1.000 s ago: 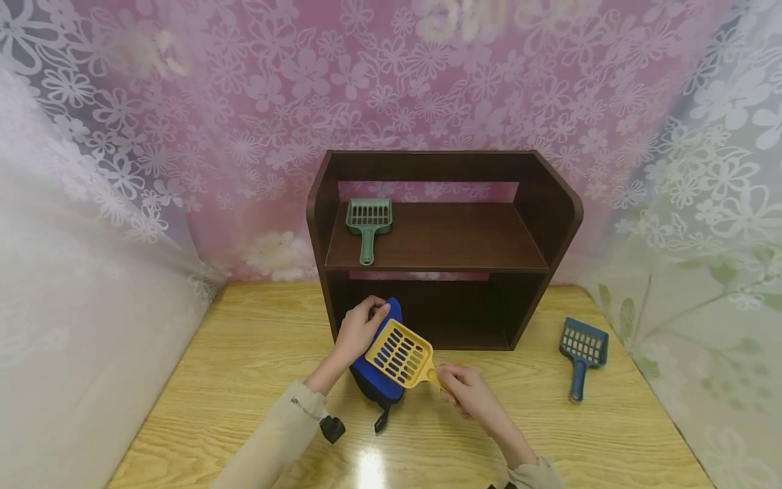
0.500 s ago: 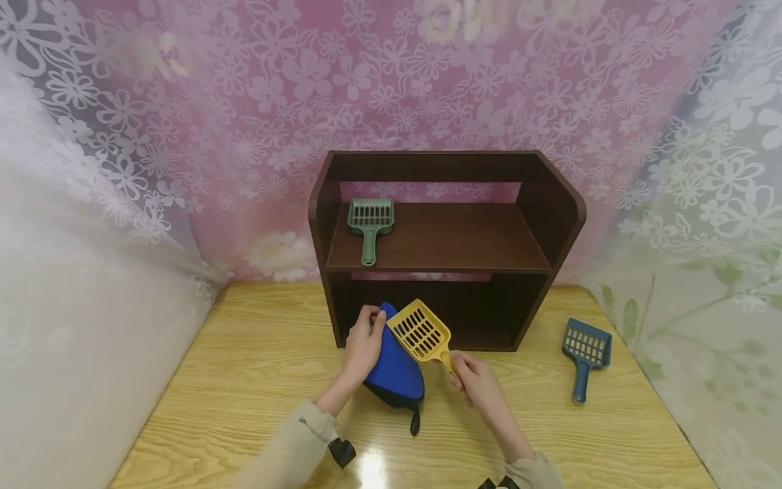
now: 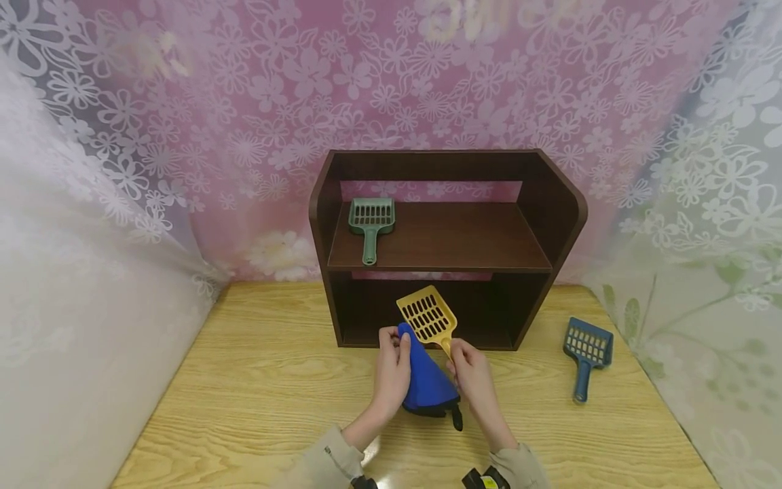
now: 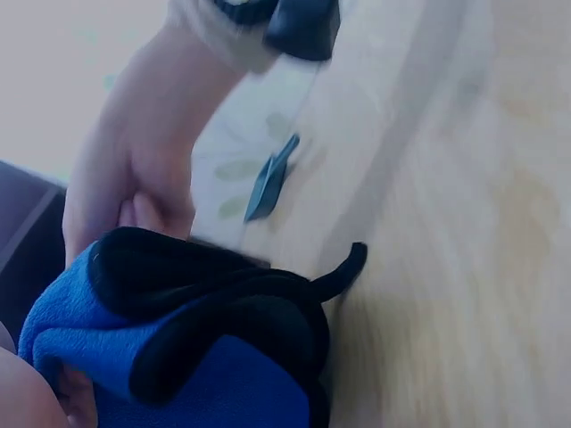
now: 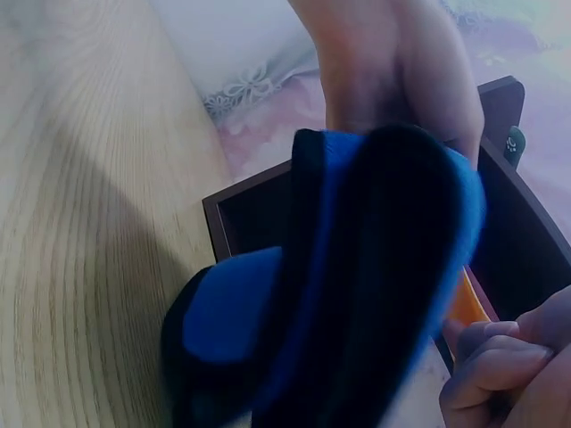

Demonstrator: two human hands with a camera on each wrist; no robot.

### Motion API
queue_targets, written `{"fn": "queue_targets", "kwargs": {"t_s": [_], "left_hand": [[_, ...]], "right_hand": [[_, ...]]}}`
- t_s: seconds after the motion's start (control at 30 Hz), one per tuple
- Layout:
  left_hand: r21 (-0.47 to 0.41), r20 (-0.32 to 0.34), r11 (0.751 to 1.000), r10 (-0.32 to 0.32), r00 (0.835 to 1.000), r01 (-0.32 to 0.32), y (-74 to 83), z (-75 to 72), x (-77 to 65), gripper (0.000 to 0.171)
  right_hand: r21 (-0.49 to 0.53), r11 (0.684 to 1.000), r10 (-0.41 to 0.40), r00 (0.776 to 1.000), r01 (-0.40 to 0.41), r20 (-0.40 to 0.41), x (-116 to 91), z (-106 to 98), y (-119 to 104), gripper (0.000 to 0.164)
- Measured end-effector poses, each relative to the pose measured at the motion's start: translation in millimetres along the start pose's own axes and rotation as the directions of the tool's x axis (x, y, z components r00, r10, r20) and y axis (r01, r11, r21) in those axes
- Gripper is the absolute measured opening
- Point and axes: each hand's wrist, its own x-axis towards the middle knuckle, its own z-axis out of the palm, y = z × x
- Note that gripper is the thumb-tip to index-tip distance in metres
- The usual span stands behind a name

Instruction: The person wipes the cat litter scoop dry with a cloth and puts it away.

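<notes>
My left hand (image 3: 391, 377) pinches the upper end of a folded blue cloth (image 3: 425, 380) with black edging and a small black loop. In the left wrist view the cloth (image 4: 214, 383) hangs in thick folds over the tabletop. My right hand (image 3: 474, 380) grips the handle of a yellow slotted litter scoop (image 3: 430, 316), its head tilted up in front of the shelf's lower opening. The cloth's top end lies right by the scoop's lower edge. In the right wrist view the cloth (image 5: 357, 267) hides most of the scoop; only a sliver of its handle shows beside my curled fingers (image 5: 500, 366).
A dark brown two-tier shelf (image 3: 440, 238) stands at the back of the wooden table (image 3: 275, 380). On its upper tier, at left, lies a green litter scoop (image 3: 369, 234). A dark blue litter scoop (image 3: 583, 363) lies on the table at right. Floral curtains (image 3: 263, 170) surround the table.
Both hands come closer together. The left hand and cloth shift right and come off the scoop's slotted face; the scoop tilts more upright and rises a little. The other two scoops stay put.
</notes>
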Motion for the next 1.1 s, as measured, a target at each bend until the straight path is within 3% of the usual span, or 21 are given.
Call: {"fn": "queue_targets", "kwargs": {"t_s": [0.17,0.4,0.63,1.1], "left_hand": [[-0.073,-0.006,0.997,0.002,1.0,-0.003,-2.9,4.0,-0.4,0.018],[0.028,-0.107,0.999,0.022,0.994,-0.02,-5.5,-14.2,18.5,0.015],[0.107,-0.147,0.993,0.062,0.987,-0.047,-6.9,-32.8,34.7,0.016],[0.237,0.017,0.967,0.092,0.996,-0.093,-9.3,-47.4,47.9,0.022]], "right_hand": [[0.001,1.0,0.02,1.0,-0.02,0.002,-1,-1,0,0.031],[-0.064,0.998,-0.009,0.998,0.012,0.059,-10,-7,4,0.031],[-0.131,0.991,-0.011,0.995,0.023,0.094,-17,-14,8,0.031],[-0.153,0.988,0.01,0.987,0.016,0.163,-18,-24,12,0.031]]}}
